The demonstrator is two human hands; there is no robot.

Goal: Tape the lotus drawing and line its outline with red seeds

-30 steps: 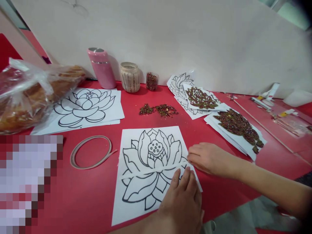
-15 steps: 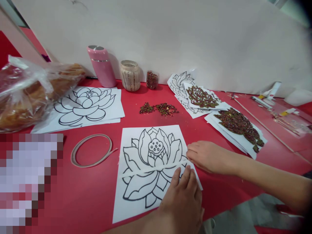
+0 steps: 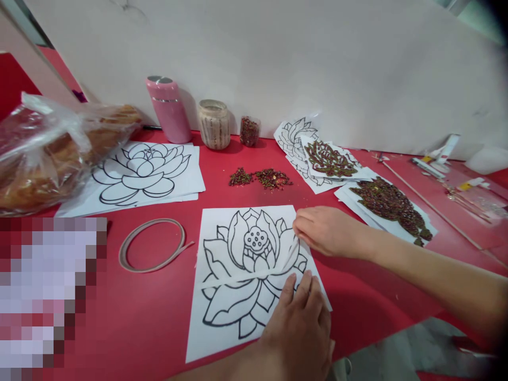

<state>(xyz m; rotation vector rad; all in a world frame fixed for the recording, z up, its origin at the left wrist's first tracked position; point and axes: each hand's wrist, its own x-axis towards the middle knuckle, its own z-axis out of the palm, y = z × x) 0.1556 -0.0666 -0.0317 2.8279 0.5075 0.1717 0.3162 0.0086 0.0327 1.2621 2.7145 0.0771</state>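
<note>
A white sheet with a black lotus outline (image 3: 222, 309) lies on the red table (image 3: 151, 323). Across its middle runs a thin white tape-like strip (image 3: 234, 280), whose right part slants up off the drawing. My right hand (image 3: 317, 227) is closed in a pinch on the end of that strip, above the sheet's right edge. Flat on the lower right of the sheet rests my left hand (image 3: 299, 317), its fingers stretched out and slightly apart. Left of the sheet lies a narrow tape ring (image 3: 123, 255) with a loose end.
Small piles of red and green beans (image 3: 272, 179) lie behind the sheet. Along the wall stand a pink flask (image 3: 171, 114), a jar (image 3: 214, 127) and a tub of beans (image 3: 250, 131). Bean-covered lotus sheets (image 3: 391, 206) lie right, a bagged brown item (image 3: 79, 148) left.
My right hand has moved up and slightly left, lifting the strip's right end off the drawing. My left hand stays pressed on the sheet.
</note>
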